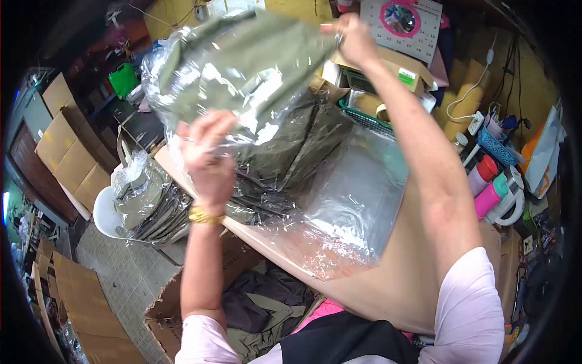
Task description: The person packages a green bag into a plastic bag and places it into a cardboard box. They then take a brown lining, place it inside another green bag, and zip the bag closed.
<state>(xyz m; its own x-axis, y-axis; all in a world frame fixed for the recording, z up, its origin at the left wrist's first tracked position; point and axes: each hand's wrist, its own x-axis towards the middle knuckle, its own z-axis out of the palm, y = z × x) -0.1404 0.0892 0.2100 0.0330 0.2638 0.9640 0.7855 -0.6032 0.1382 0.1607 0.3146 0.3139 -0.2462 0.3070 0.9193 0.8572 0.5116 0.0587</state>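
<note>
Above the table (424, 267), fingers (356, 37) grip bagged clothing (248, 67).

Right hand (354, 41) raised high, left hand (205, 155) lower, bare forearms (203, 267) extended

Dates on a white paper calendar (424, 18), upper right of the frame.
Small printed numbers show around its pink-ringed round picture (401, 17), 15, 22 and 29 among them; the print on the bright green label (407, 77) of the brown cardboard box (388, 60) below is too small to read.
</note>
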